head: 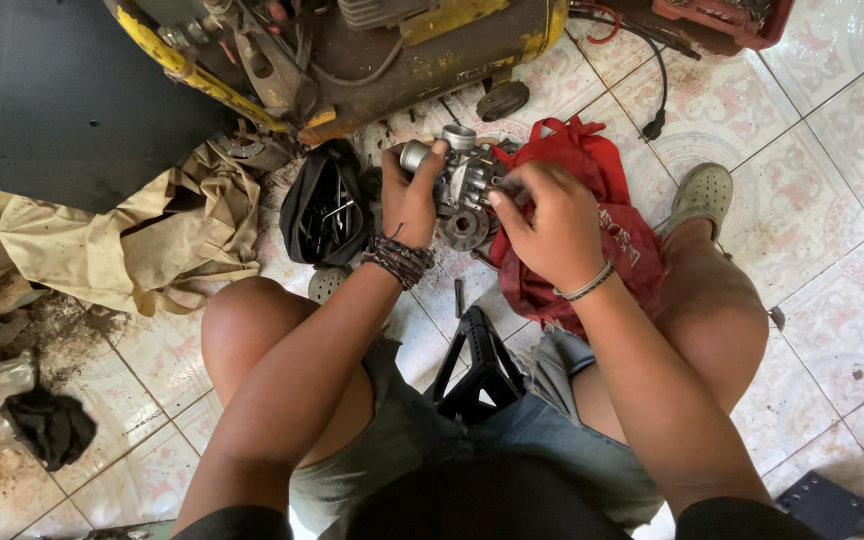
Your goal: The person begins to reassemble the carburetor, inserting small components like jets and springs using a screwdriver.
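Note:
A grey metal carburettor (462,178) is held up above the tiled floor between my knees. My left hand (409,196) grips its left side, thumb near a round metal cap. My right hand (548,224) is closed against its right side, fingertips pinched on a small part that I cannot make out. A round metal disc (466,229) shows just below the carburettor, between the two hands.
A red cloth bag (607,200) lies under my right hand. An open black pouch of tools (324,212) lies left of it. A yellow air compressor (392,45) stands beyond. Beige cloth (142,240), a black stand (482,360) and a red case (727,20) surround me.

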